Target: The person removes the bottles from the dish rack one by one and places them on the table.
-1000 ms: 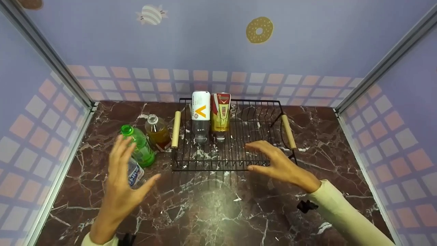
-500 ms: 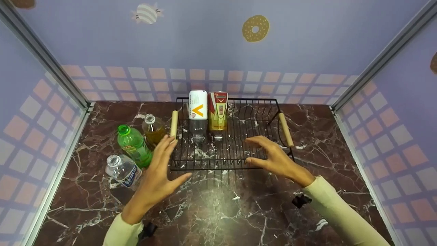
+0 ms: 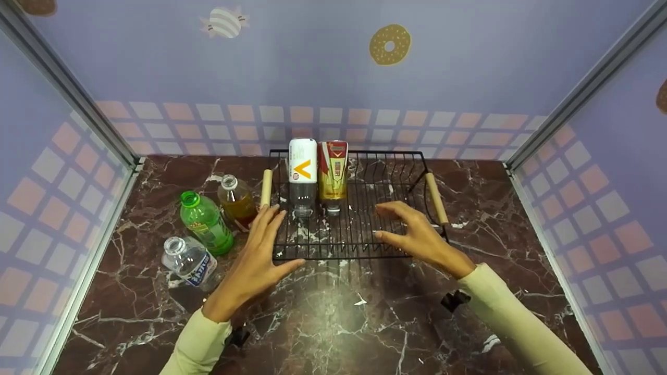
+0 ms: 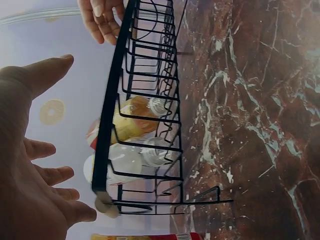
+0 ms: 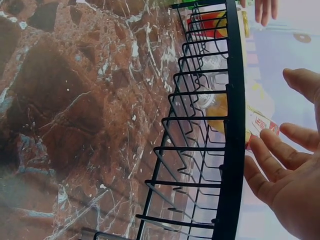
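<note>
My left hand (image 3: 255, 263), fingers extended and thumb spread, is over the front left corner of a black wire rack (image 3: 359, 258), holding nothing. My right hand (image 3: 417, 237) hovers over the rack's right part, fingers slightly bent and nothing in its grasp. Inside the rack, a clear bottle with a white label (image 3: 303, 166) and a red-and-yellow bottle (image 3: 334, 169) lean upside down, necks low. Left of the rack stand an amber-liquid bottle (image 3: 238, 203), a green bottle (image 3: 207, 224) and a clear bottle with a blue label (image 3: 193, 263), all uncapped.
Wooden handles flank the rack, the right handle (image 3: 436, 199) beside my right hand. The marbled tabletop (image 3: 333, 323) carries everything. A purple back wall (image 3: 323, 62) and side panels enclose it on three sides.
My left hand has moved right, from over the green and clear bottles to the rack's left end, uncovering the clear bottle. My right hand has shifted only slightly.
</note>
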`<state>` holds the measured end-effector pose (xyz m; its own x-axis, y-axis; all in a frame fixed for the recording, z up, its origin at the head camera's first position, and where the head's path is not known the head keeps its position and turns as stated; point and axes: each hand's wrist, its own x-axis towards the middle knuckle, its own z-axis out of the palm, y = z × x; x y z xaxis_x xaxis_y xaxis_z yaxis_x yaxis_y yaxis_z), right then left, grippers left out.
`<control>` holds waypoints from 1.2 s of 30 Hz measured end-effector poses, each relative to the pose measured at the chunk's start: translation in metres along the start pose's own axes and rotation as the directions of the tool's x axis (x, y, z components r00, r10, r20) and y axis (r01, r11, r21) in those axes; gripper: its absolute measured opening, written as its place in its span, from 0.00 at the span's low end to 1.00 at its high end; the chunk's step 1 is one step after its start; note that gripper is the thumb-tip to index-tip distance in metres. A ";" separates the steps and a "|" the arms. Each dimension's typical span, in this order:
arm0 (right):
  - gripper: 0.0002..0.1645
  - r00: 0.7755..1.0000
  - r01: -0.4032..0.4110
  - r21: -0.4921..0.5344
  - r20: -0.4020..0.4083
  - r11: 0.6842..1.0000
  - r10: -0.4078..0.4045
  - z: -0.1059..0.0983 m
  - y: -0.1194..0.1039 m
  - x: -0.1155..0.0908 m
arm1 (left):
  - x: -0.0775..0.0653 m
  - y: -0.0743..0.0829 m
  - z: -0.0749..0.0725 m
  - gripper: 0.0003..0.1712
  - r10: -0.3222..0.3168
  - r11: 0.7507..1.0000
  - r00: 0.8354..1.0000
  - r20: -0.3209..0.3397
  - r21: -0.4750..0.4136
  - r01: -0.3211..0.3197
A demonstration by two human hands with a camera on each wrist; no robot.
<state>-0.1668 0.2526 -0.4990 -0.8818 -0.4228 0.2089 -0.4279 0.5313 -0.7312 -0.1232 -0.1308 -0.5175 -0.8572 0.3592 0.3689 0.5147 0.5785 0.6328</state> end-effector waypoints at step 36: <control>0.41 0.976 -0.217 0.197 0.052 0.956 0.211 0.000 0.004 0.072 | 0.001 -0.040 0.018 0.85 -0.315 0.918 0.949 0.017 -0.248 0.310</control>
<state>-0.2324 0.2245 -0.4869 -0.9407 -0.3389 0.0154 -0.1783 0.4551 -0.8724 -0.1448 -0.1405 -0.5541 -0.9754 0.1714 0.1387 0.2038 0.4609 0.8637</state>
